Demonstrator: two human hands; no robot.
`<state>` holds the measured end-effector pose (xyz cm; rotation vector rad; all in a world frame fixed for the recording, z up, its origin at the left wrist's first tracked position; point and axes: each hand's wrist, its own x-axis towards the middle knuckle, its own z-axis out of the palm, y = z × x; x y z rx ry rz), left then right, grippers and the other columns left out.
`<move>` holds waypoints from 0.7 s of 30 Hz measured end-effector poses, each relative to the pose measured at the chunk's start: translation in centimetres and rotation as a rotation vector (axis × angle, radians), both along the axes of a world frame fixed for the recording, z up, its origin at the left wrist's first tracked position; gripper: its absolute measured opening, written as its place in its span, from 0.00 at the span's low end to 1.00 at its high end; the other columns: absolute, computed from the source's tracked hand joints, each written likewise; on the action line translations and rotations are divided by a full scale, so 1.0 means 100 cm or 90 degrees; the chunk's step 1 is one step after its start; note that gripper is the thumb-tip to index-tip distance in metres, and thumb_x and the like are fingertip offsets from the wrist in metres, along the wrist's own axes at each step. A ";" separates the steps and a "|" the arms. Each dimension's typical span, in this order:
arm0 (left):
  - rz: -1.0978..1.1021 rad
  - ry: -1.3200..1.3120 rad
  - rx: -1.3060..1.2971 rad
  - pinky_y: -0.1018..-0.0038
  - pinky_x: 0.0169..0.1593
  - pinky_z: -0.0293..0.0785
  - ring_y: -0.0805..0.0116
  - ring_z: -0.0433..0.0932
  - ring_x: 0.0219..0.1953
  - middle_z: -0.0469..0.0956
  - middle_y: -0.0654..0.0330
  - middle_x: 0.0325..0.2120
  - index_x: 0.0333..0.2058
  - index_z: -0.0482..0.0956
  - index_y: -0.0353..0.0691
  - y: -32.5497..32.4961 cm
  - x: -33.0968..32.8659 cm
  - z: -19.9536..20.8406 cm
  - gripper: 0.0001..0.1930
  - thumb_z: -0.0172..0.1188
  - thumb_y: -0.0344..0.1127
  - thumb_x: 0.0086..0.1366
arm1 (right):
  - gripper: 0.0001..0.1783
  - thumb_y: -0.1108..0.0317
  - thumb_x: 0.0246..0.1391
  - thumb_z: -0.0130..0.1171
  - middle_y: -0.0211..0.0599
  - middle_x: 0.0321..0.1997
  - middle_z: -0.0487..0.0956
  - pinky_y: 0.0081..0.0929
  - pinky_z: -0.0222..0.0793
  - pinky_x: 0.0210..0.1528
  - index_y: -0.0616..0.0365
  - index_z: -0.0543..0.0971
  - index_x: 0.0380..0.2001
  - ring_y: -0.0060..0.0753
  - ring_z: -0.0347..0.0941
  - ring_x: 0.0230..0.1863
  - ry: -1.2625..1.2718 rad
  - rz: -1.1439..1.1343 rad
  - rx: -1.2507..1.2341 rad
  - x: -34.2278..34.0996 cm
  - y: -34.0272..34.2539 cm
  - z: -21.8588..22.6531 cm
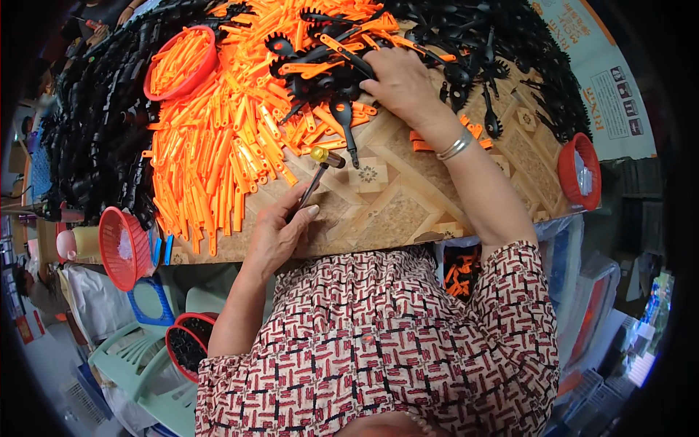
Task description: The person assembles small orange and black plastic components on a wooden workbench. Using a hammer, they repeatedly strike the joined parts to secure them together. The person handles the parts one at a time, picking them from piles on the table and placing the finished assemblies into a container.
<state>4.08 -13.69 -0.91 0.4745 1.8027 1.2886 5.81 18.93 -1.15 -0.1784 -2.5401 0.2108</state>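
Observation:
My left hand [280, 234], near the table's front edge, is closed round the shaft of a small mallet [319, 155]. Its head is yellow on one side and black on the other. My right hand [402, 81] reaches out over a heap of black kitchen utensils [309, 86], its fingers closed on a black utensil with an orange handle [346, 54]. That utensil's far end is partly hidden by my fingers. A black slotted spoon [342, 115] lies between the two hands. Loose orange handles [226, 146] form a large pile to the left.
A red basket [211, 62] of orange handles stands in the pile. Black utensils [495, 54] spread across the far right, more parts [95, 131] along the left. Red baskets sit at the left corner [109, 247] and right edge [566, 175]. A green chair [138, 357] stands lower left.

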 end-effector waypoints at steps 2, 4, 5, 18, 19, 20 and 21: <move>0.001 0.013 0.010 0.83 0.25 0.65 0.84 0.67 0.22 0.70 0.74 0.26 0.63 0.75 0.45 0.000 -0.005 -0.006 0.22 0.61 0.33 0.71 | 0.08 0.65 0.51 0.64 0.42 0.32 0.79 0.40 0.68 0.45 0.58 0.80 0.31 0.46 0.76 0.40 0.001 -0.004 -0.182 0.017 -0.001 0.015; -0.001 0.020 0.016 0.84 0.26 0.64 0.85 0.67 0.22 0.70 0.74 0.26 0.63 0.75 0.45 0.005 -0.006 -0.002 0.22 0.61 0.33 0.71 | 0.08 0.66 0.53 0.63 0.44 0.31 0.79 0.39 0.70 0.41 0.60 0.81 0.32 0.48 0.77 0.37 0.049 -0.015 -0.266 0.041 0.004 0.021; -0.001 0.023 0.020 0.84 0.26 0.64 0.85 0.66 0.22 0.70 0.74 0.26 0.62 0.76 0.45 0.009 -0.006 0.004 0.21 0.61 0.33 0.71 | 0.09 0.67 0.55 0.63 0.47 0.32 0.80 0.37 0.72 0.37 0.62 0.81 0.33 0.51 0.78 0.34 0.111 0.022 -0.265 0.054 0.008 0.024; -0.213 0.399 0.161 0.71 0.38 0.71 0.71 0.73 0.30 0.74 0.62 0.27 0.45 0.84 0.39 0.125 -0.006 0.013 0.11 0.63 0.29 0.64 | 0.12 0.70 0.65 0.53 0.42 0.32 0.82 0.25 0.79 0.35 0.66 0.75 0.47 0.30 0.80 0.29 0.312 -0.144 -0.985 0.218 -0.024 0.012; -0.250 0.470 0.177 0.69 0.38 0.72 0.65 0.75 0.32 0.75 0.59 0.29 0.43 0.83 0.39 0.145 -0.005 0.009 0.10 0.62 0.31 0.64 | 0.10 0.70 0.64 0.53 0.44 0.31 0.82 0.27 0.80 0.34 0.64 0.73 0.44 0.33 0.81 0.28 0.341 -0.134 -1.003 0.224 -0.027 0.005; -0.287 0.541 0.193 0.66 0.38 0.72 0.59 0.77 0.33 0.75 0.56 0.31 0.42 0.83 0.39 0.163 -0.003 0.003 0.09 0.62 0.33 0.64 | 0.09 0.71 0.64 0.53 0.44 0.31 0.82 0.27 0.80 0.34 0.64 0.73 0.44 0.33 0.81 0.28 0.357 -0.145 -1.017 0.229 -0.031 0.000; -0.302 0.601 0.173 0.62 0.39 0.72 0.53 0.77 0.34 0.75 0.53 0.33 0.40 0.82 0.38 0.181 0.002 0.000 0.08 0.62 0.34 0.64 | 0.08 0.71 0.63 0.53 0.44 0.31 0.82 0.28 0.80 0.34 0.63 0.73 0.43 0.33 0.81 0.28 0.371 -0.160 -1.030 0.233 -0.035 -0.002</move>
